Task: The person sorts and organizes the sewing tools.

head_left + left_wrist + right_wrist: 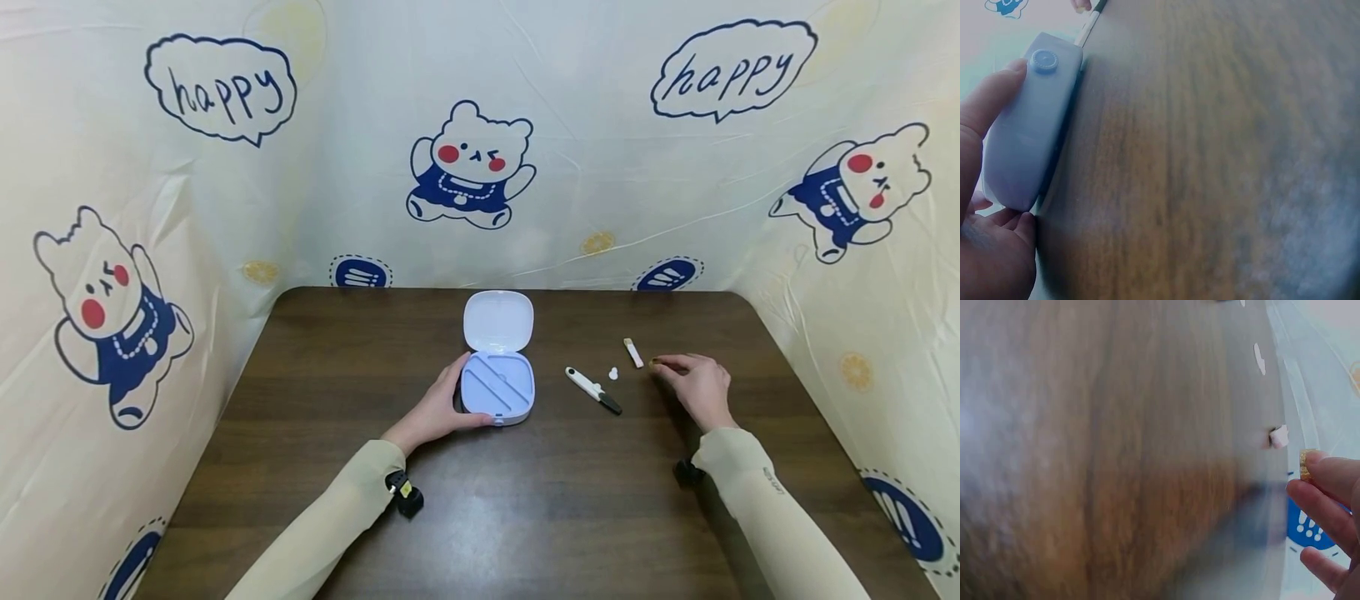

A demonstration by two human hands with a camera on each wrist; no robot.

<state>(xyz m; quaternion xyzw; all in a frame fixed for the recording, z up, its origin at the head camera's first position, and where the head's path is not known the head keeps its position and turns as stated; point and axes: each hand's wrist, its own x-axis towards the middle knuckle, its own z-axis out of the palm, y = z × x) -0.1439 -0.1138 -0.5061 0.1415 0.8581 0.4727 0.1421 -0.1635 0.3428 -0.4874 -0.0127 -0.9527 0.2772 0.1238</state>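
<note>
My left hand [435, 408] grips a small light-blue hinged case [498, 387], its thumb along the front and its other fingers at the far left side. The lid [498, 322] stands raised at the back, and slanting dividers cross the inside. In the left wrist view the thumb lies beside the round front catch [1044, 61]. Over the table to the right, my right hand [701, 385] pinches a small gold ring [1304, 465] between thumb and index finger. Nearest to that hand lies a short white stick [634, 353] with a yellowish end.
Between the case and my right hand lie a slim white tool with a black end [592, 390] and a tiny white piece [613, 374]. The brown wooden table [337, 333] meets a printed cloth [577, 100] at the back and sides.
</note>
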